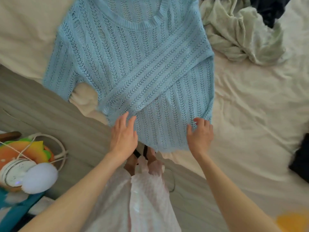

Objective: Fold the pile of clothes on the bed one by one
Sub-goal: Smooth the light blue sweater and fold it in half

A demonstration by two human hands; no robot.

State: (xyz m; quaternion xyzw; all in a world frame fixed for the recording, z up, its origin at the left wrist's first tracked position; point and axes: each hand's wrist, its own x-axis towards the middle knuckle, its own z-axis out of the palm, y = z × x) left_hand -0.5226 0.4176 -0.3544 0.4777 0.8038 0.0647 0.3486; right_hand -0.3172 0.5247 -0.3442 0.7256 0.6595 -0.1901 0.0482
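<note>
Pale-blue open knit, the sweater (pixel 133 67) lies flat on the cream bed (pixel 250 114), one sleeve folded diagonally across its front and its hem hanging over the bed's edge toward you; both your forearms reach forward to that hem. Your left hand (pixel 123 136) rests on the hem's left part with fingers straight and spread, gripping nothing; your right hand (pixel 200 134) sits at the hem's right corner, fingers loosely curled onto the knit. Crumpled pale-green clothing (pixel 242 34) lies beside the sweater's right shoulder; bare sheet stretches right of your right hand.
</note>
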